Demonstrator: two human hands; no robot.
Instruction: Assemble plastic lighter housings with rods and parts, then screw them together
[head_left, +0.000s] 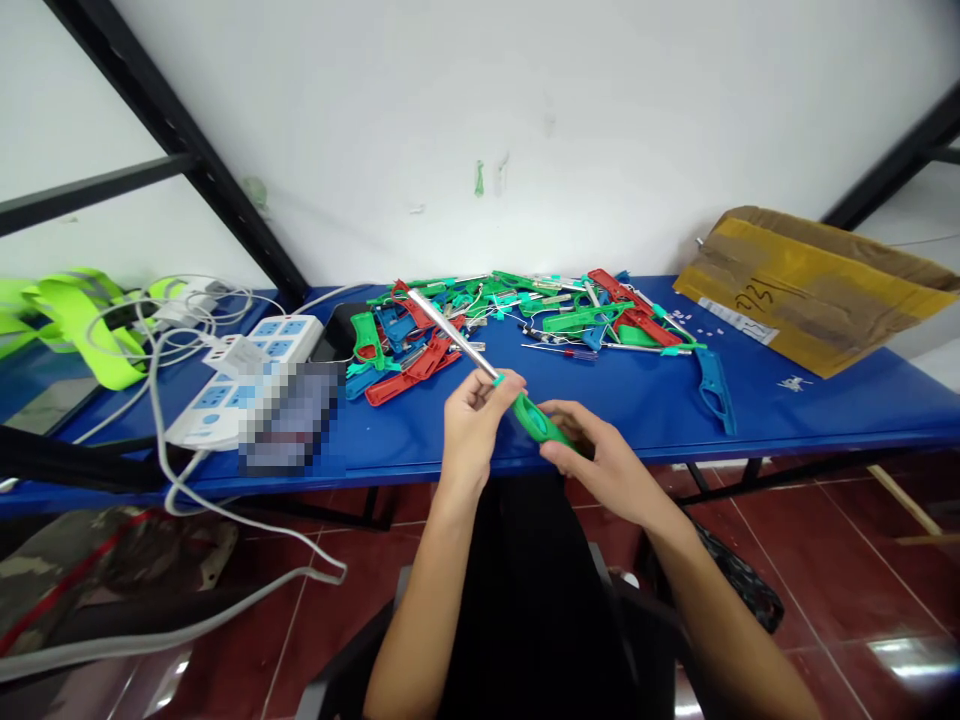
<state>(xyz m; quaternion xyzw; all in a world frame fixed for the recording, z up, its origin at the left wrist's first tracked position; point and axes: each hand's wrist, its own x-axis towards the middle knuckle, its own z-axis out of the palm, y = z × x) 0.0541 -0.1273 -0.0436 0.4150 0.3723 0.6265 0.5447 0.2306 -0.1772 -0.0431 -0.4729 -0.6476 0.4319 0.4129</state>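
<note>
Both hands hold one long lighter-like tool with a green plastic handle (534, 418) and a silver metal tube (450, 330) that points up and left over the blue table (645, 400). My left hand (474, 425) pinches it where the tube meets the handle. My right hand (592, 455) is closed around the lower end of the green handle. The hands sit just in front of the table's near edge.
A heap of red, green and blue plastic handle shells and metal tubes (525, 315) lies at the table's middle. A loose blue shell (715, 385) lies to the right, a cardboard box (810, 285) beyond it. White power strips and cables (240, 375) sit at left.
</note>
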